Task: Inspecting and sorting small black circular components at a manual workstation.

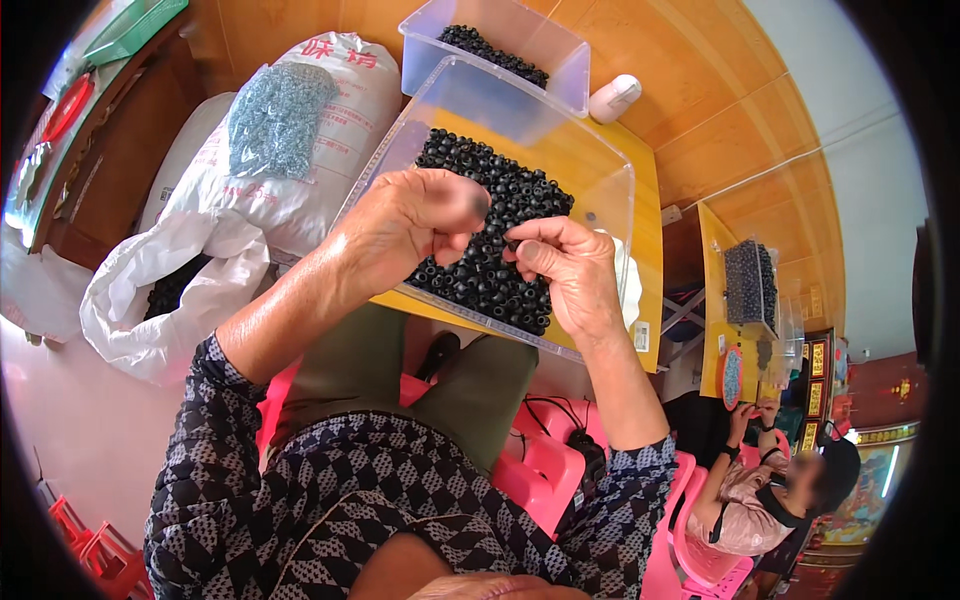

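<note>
My left hand [425,215] is closed over the bin, thumb forward and fingers curled. The thumb tip looks dark and blurred, and anything inside the fingers is hidden. To its right, my right hand [572,268] pinches a small black plastic part [512,241] between thumb and forefinger. Both hands are above the clear plastic bin [598,165], a short gap apart. Many small round black parts [500,290] with holes through them lie loose in the bin, partly hidden by my hands.
Behind stands a second clear bin [570,65] with black parts, beside a white bottle [615,98]. Left are a stuffed white sack [350,110] bearing a bag of small bluish pieces [280,120], and an opened white sack [115,300]. At right, a co-worker [750,510] sits by another table.
</note>
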The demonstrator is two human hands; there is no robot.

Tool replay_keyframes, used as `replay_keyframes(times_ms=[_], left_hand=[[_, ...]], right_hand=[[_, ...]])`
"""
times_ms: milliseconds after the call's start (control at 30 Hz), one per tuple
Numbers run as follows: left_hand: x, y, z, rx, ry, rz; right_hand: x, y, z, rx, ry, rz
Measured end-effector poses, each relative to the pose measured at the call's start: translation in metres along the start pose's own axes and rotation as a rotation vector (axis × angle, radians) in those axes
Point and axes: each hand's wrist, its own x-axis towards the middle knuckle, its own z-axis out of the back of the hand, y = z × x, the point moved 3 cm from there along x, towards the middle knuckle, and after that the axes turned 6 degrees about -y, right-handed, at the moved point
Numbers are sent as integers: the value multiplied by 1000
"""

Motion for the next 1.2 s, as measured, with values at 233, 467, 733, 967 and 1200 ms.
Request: replay_keyframes(times_ms=[233,467,733,967,1200], left_hand=[[0,8,-9,-14,1,45],[0,10,-13,-17,37,46],[1,11,-12,-16,33,61],[0,10,-13,6,28,48],[0,10,-14,11,46,58]], right_hand=[[-15,10,3,163,-48,-11],[-17,8,1,232,-15,48],[-18,13,-4,320,-96,46],[-15,15,-6,207,-58,49],[-15,13,-11,156,-160,285]])
